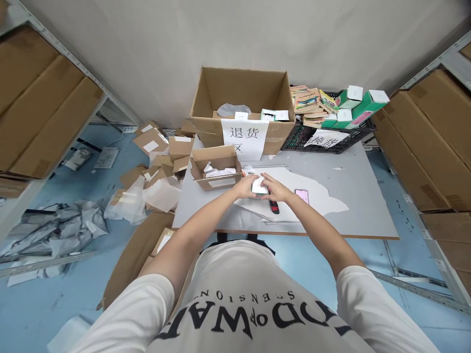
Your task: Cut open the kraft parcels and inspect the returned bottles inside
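Observation:
A small white and green box [259, 185] is held between my two hands over the table. My left hand [246, 187] grips its left side, and my right hand [275, 188] has its fingers on the right side and top edge. Just below my right hand lies a red and black utility knife [274, 206], on white paper [290, 208]. To the left of my left hand stands an opened small cardboard box [217, 182] with crumpled white paper [220, 171] inside. A phone [302, 196] with a lit screen lies right of my right hand.
At the table's back stands a large carton [206, 128] with a paper sign [246, 139], holding small white boxes. Beside it, a black crate [294, 139] holds green-white boxes and flat packs. Discarded cardboard [150, 139] piles up left of the table [368, 211]. Stacked cartons [423, 132] stand right.

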`<state>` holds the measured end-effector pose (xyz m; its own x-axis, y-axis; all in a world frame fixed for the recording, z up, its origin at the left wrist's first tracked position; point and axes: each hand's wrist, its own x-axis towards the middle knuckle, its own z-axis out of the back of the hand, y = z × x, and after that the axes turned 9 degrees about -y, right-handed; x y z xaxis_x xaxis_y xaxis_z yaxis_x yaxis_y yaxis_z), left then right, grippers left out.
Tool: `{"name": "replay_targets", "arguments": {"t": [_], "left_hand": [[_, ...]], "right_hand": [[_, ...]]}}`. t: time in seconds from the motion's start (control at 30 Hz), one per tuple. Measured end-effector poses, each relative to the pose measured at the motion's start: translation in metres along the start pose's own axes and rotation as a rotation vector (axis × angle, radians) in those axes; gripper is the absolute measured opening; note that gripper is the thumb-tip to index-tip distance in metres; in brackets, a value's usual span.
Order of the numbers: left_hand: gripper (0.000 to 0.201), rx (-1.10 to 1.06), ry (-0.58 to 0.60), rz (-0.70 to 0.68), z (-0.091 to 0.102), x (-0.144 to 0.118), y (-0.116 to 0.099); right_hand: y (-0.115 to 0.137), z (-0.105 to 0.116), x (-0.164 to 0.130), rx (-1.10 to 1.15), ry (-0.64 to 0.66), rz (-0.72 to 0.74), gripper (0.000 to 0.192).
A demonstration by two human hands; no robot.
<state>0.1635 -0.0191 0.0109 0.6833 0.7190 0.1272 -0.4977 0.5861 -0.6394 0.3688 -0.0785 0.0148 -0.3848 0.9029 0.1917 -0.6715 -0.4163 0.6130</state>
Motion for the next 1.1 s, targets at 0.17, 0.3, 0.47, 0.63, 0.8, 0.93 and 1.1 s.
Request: {"name": "replay_targets", "arguments": {"t": [0.17, 0.3, 0.47, 0.63, 0.8, 0.93, 1.1], "left_hand": [[0.088, 0.008, 0.043, -0.054, -0.001, 0.004, 0.007], [0.086, 0.021, 0.052, -0.058, 0.001, 0.000, 0.005], [0.064, 0.091, 0.012, -0.111, 0.034, -0.030, -0.002], [0.060, 0.342, -0.136, 0.043, 0.087, -0.065, 0.023], [0.077, 0.458, 0.021, 0.126, 0.114, -0.084, 0.062], [0.084, 0.477, 0.046, 0.111, 0.113, -0.093, 0.068], [0.083, 0.459, 0.029, 0.088, 0.109, -0.097, 0.069]], "right_hand": [[0.001, -0.014, -0.001, -0.063, -0.080, -0.031, 0.045], [0.001, -0.014, -0.001, -0.106, -0.079, -0.033, 0.039], [0.011, 0.006, 0.002, -0.248, 0.042, -0.008, 0.043], [0.021, 0.013, 0.009, -0.358, 0.106, -0.082, 0.038], [0.017, 0.010, 0.015, -0.281, 0.074, -0.037, 0.034], [0.012, 0.023, 0.021, -0.187, 0.014, -0.021, 0.031], [0.019, 0.083, 0.049, -0.114, -0.090, -0.035, 0.032]]}}
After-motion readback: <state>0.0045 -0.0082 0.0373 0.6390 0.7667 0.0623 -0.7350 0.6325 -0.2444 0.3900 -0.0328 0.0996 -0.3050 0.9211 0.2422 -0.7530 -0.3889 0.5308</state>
